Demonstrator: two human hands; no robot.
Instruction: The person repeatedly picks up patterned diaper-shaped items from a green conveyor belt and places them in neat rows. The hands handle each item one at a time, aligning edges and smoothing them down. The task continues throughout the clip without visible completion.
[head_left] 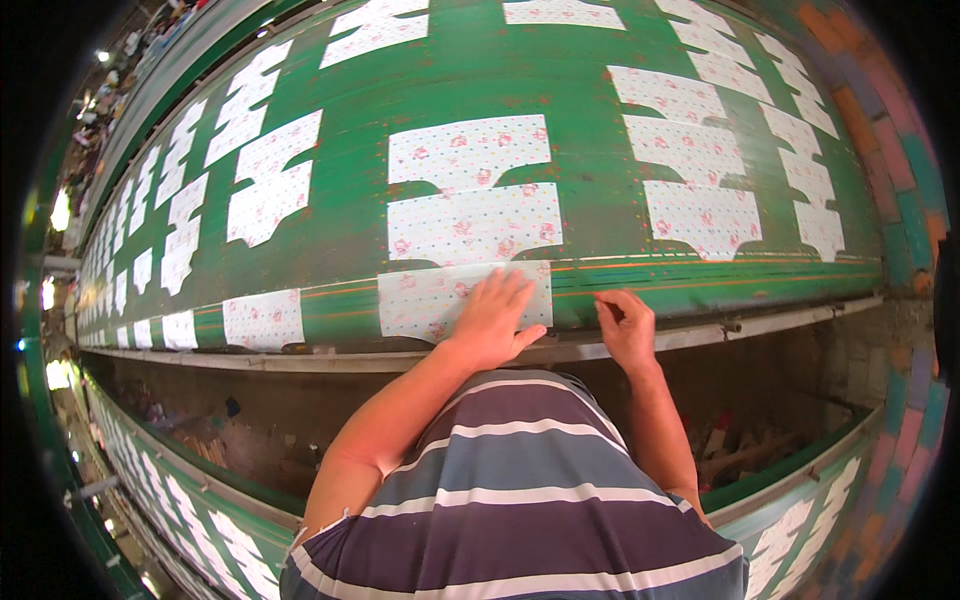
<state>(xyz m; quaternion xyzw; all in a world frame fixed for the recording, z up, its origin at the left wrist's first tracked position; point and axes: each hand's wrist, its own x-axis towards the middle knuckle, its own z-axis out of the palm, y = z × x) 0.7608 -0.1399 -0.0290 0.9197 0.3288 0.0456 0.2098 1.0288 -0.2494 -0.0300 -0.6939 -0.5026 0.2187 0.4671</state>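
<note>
My left hand lies flat with its fingers stretched out on a white cut fabric piece near the table's front edge. The piece has small coloured dots and faint pink figures. To its right, my right hand hovers by the table edge, fingers curled and pinched together. Whatever those fingertips may hold is too small to make out. Just beyond my left hand, another printed piece lies flat, with a similar one behind it.
The long green table carries many such pieces in rows, including a group at the right. A metal rail runs along its front edge. Behind me stands another green table with white pieces. A brick surface borders the right end.
</note>
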